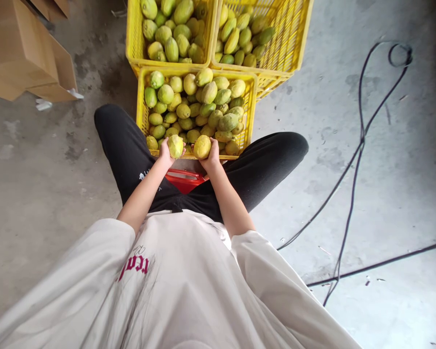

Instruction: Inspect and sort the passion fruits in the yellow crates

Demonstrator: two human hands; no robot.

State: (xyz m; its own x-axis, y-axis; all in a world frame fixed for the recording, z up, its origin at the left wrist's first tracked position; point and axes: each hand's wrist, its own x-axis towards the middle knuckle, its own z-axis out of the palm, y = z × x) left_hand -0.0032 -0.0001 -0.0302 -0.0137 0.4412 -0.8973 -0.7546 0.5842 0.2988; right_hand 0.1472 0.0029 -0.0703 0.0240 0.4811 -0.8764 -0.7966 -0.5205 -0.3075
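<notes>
My left hand [164,154] is closed round a pale yellow-green fruit [175,146] at the near edge of a yellow crate [141,104]. My right hand [213,155] grips a second, yellower fruit [202,147] right beside it. Both fruits sit just above the crate's near rim, almost touching each other. The crate is full of several green and yellow fruits and stands between my knees.
Two more yellow crates [132,43] [298,39] of fruit stand behind the near one. A red stool [184,180] shows under me. Cardboard boxes [25,53] lie at the far left. Black cables [359,140] run over the concrete floor on the right.
</notes>
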